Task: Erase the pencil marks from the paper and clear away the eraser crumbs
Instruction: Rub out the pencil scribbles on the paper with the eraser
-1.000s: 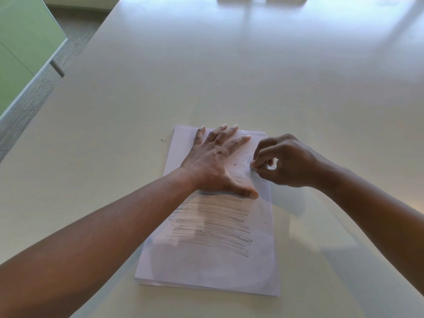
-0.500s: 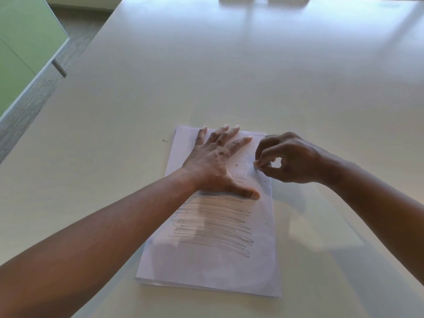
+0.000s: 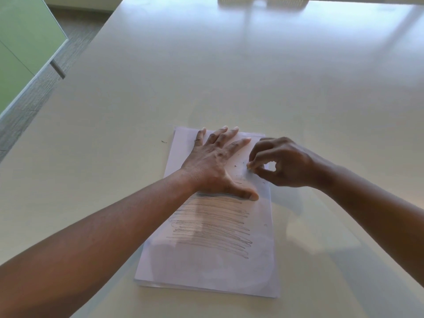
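A white sheet of paper (image 3: pixel 213 269) lies on a thin stack on the pale table. Grey pencil marks (image 3: pixel 213 228) cover its middle in rough horizontal strokes. My left hand (image 3: pixel 215 166) lies flat on the upper part of the paper, fingers spread and thumb out toward the marks. At the paper's upper right, my right hand (image 3: pixel 282 165) pinches a small pale eraser (image 3: pixel 249 166) between thumb and forefinger, its tip on the paper. A few dark eraser crumbs (image 3: pixel 238 162) lie between the two hands.
The pale table (image 3: pixel 229 76) stretches far beyond the paper on all sides. One stray crumb (image 3: pixel 163 141) lies on the table left of the paper. A green panel (image 3: pixel 20 42) and grey floor show past the table's left edge.
My right hand has shifted slightly up and to the right with the eraser. My left hand stays pressed on the paper in the same place.
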Demonstrator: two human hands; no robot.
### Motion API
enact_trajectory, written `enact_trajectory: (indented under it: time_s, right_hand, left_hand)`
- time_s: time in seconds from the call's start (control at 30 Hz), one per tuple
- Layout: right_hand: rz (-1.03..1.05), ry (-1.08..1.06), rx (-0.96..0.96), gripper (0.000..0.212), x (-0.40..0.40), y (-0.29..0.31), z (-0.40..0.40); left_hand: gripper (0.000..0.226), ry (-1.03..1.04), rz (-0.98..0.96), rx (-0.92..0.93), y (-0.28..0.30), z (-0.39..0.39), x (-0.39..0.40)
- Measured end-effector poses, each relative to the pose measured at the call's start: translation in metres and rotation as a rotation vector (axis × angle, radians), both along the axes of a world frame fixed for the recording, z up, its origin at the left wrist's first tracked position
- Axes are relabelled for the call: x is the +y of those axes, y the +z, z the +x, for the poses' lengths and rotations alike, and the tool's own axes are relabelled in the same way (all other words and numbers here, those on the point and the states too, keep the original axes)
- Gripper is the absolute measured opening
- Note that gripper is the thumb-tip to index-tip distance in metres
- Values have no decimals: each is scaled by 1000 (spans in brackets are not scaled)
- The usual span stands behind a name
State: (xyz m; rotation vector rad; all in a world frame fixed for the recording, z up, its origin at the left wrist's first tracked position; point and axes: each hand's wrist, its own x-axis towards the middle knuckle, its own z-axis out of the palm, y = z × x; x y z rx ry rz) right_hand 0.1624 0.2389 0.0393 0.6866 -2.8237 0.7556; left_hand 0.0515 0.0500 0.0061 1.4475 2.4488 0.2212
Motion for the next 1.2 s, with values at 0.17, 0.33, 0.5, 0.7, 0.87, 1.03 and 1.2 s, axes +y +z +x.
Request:
enact_trajectory:
  time_s: [0.17, 0.33, 0.5, 0.7, 0.87, 1.03, 1.2]
  right_hand:
    - [-13, -227, 91, 4, 6, -6, -16]
    - [-78, -86, -6, 7, -21, -5, 8]
    - [-39, -241, 93, 8, -12, -8, -10]
    - [-96, -280, 105, 8, -33, -15, -10]
    - [-75, -358, 135, 9, -24, -14, -18]
    - [-136, -297, 122, 10, -43, -14, -17]
    - [-106, -199, -2, 7, -34, -5, -7]
  left_hand:
    - [137, 4, 11, 8, -1, -1, 1]
    - [138, 5, 15, 0, -2, 0, 1]
    - [138, -10, 12, 20, -3, -2, 1]
    - [145, 0, 12, 22, -2, 0, 2]
    - [147, 3, 26, 14, -3, -1, 1]
    - [151, 3, -10, 37, -2, 0, 3]
    - [149, -4, -2, 16, -4, -2, 2]
